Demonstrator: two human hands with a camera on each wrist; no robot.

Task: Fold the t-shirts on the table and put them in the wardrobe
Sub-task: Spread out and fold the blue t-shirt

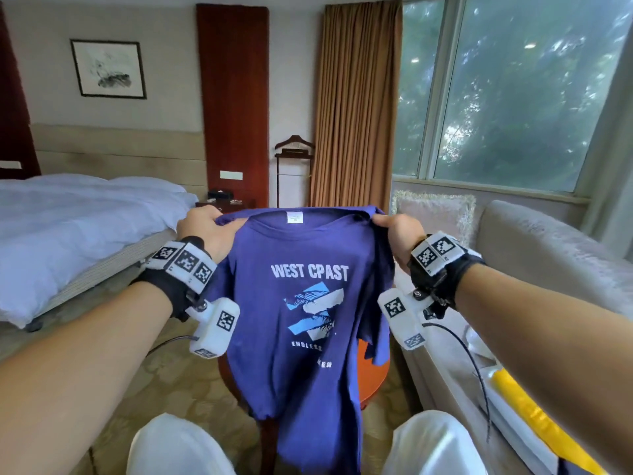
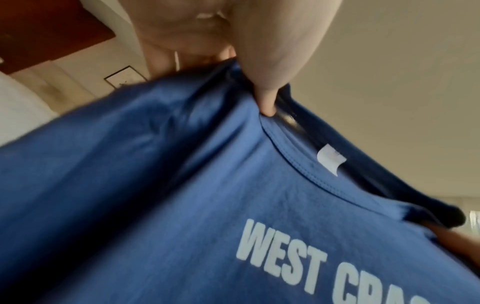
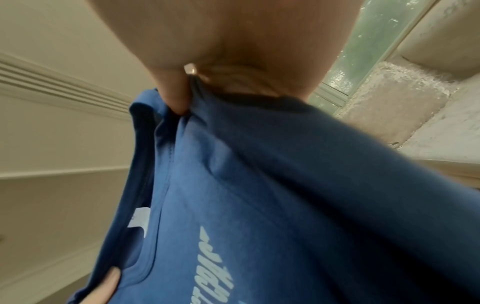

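We hold a blue t-shirt (image 1: 301, 303) up in the air in front of us, printed side toward us, with the white words WEST CPAST across the chest and a light-blue and white graphic below them. Our left hand (image 1: 202, 231) pinches the shirt at one shoulder, just beside the collar, fingers curled over the top edge and thumb (image 2: 267, 102) pressed into the cloth on our side. Our right hand (image 1: 400, 234) grips the other shoulder the same way — the right wrist view shows its thumb (image 3: 176, 96) pushed down into a bunched fold of fabric next to the neckline. The two hands are well apart, so the collar is stretched open between them and the small white neck label (image 1: 294, 217) shows inside. The body of the shirt hangs straight down, creased, and its lower part drapes in front of a round reddish-brown wooden table (image 1: 373, 375) that stands between our knees (image 1: 178, 447); whether the hem touches the tabletop we cannot tell. The right sleeve hangs loose beside the body. To our left is a bed (image 1: 68, 228) with white bedding, to our right a pale plush sofa (image 1: 548, 252) with a fringed cushion (image 1: 435, 210) — on the seat near our right arm lies something white and yellow (image 1: 527, 406), too cut off to name. Ahead stand a wooden valet stand (image 1: 294, 166), tan curtains (image 1: 356, 104) and a large window (image 1: 513, 90).
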